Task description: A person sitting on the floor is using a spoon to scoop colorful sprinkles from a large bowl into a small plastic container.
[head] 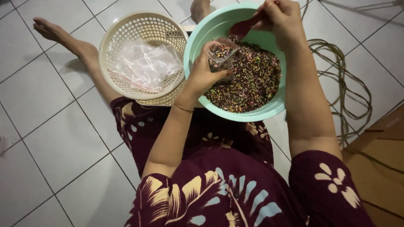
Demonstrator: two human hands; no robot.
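Holding a small clear bag [221, 54] open, the left hand [202, 75] grip closes on its edge; the right hand [280, 17] grip clasps a dark red scoop [244, 27] just above it, over the sprinkle-filled green bowl [198, 42].

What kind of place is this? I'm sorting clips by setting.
Probably a home floor, used as a workspace. The person sits on white floor tiles with legs out, a mint green basin of multicoloured sprinkles and a cream basket of plastic bags before them, and a loose cord beside.
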